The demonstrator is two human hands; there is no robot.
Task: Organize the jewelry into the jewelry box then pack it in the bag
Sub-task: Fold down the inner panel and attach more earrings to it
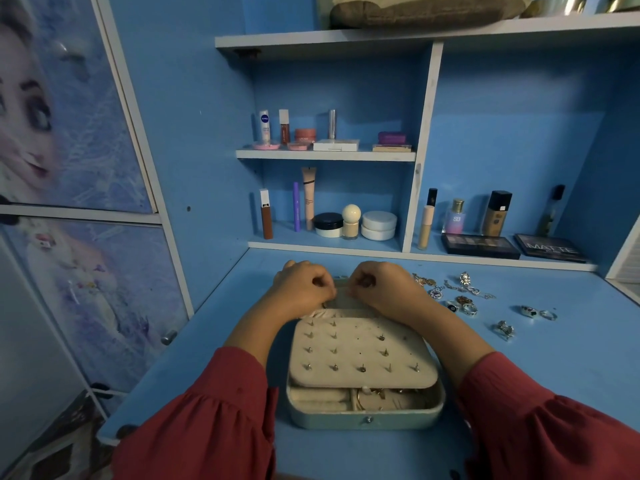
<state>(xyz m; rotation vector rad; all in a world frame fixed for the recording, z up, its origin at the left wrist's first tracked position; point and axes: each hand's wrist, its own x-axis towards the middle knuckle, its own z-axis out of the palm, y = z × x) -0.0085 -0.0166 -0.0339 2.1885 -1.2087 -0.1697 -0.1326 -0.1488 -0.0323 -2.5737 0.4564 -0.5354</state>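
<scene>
Jewelry box (367, 415) open mid-desk, both hands at its far edge.

Left hand (303, 285) and right hand (384, 287) curled, fingertips pinched at the far rim; held item too small to tell. Cream stud panel (362, 355) tilted over the box tray, near compartments exposed. Loose rings and chains (464, 299) right of box, just beside right wrist. Blue desk (207, 341) bare left of box up to the side wall. Cosmetics shelf (325, 154) beyond box.

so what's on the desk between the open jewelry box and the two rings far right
In the head view, loose jewelry lies there: a silver piece nearest the jewelry box, and a cluster of rings farther back. The two rings sit beyond them.
</scene>
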